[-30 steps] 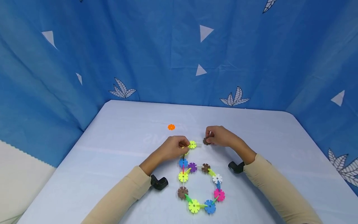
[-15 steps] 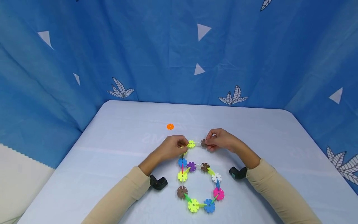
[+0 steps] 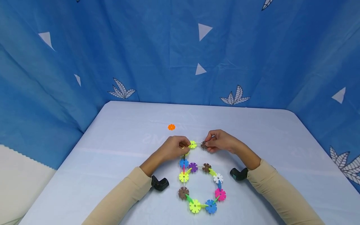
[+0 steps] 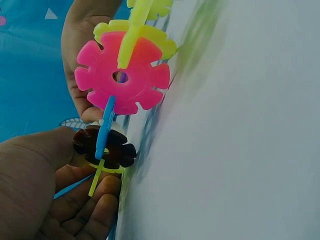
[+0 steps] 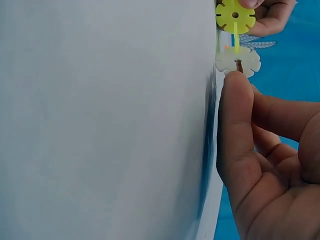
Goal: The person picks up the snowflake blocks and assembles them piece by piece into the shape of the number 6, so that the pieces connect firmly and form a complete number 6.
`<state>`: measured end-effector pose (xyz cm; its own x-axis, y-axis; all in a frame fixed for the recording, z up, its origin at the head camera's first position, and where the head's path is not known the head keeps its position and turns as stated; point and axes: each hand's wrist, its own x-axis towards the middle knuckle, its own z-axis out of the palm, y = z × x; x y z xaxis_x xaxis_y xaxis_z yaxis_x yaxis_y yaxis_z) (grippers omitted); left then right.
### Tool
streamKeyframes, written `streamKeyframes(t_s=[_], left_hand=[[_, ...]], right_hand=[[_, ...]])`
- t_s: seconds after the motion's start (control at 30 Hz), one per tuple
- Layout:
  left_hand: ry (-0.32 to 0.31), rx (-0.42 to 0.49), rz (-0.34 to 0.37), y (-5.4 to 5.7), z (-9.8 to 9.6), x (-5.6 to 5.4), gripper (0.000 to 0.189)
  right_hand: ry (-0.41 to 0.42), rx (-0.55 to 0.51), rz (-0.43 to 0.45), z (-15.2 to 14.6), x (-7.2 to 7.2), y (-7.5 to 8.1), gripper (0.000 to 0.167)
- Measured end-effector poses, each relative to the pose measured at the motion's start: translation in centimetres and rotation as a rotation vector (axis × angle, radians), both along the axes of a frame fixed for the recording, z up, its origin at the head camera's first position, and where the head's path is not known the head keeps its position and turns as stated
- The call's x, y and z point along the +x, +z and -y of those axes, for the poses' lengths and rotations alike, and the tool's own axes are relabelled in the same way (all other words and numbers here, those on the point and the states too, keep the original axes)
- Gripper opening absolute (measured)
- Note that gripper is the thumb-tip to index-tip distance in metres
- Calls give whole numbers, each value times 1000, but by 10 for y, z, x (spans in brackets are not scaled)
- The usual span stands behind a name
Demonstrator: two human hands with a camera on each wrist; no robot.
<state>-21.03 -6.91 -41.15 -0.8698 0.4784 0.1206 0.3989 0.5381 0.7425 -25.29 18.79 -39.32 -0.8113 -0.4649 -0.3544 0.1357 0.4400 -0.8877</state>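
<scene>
Snowflake discs, slotted edge to edge, make a chain in the head view, with a closed ring in its nearer part. My left hand (image 3: 173, 149) pinches the chain's far left part at a yellow snowflake disc (image 3: 184, 151). My right hand (image 3: 221, 140) pinches a brown snowflake disc (image 3: 203, 144) between thumb and fingers. In the right wrist view the brown disc shows edge-on in the slot of a white snowflake disc (image 5: 227, 62), which joins another yellow disc (image 5: 235, 21). A pink disc (image 4: 127, 90) and a dark disc (image 4: 117, 150) show close up in the left wrist view.
An orange snowflake disc (image 3: 171, 127) lies alone on the white table (image 3: 135, 118), beyond the left hand. Black wrist devices (image 3: 160, 183) sit under both forearms. A blue curtain (image 3: 157, 56) hangs behind the table.
My right hand has moved left, bringing the brown disc up to the white disc at the chain's end. My left hand has stayed in place on the chain.
</scene>
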Motion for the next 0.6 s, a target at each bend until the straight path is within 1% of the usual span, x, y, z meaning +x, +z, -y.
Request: streamKeyframes(t_s=[0.27,0.47,0.6], left_hand=[[2,-10,-3,4,-1,0,11],[2,-12,14,2,-1,-3,10],[3,-8,16,2,-2,-2,10]], right_hand=[[-7,13,-39,3,-1,1,3],[-4,18,-65,9,1,1,4],[17,49,-69,8,1,3,5]])
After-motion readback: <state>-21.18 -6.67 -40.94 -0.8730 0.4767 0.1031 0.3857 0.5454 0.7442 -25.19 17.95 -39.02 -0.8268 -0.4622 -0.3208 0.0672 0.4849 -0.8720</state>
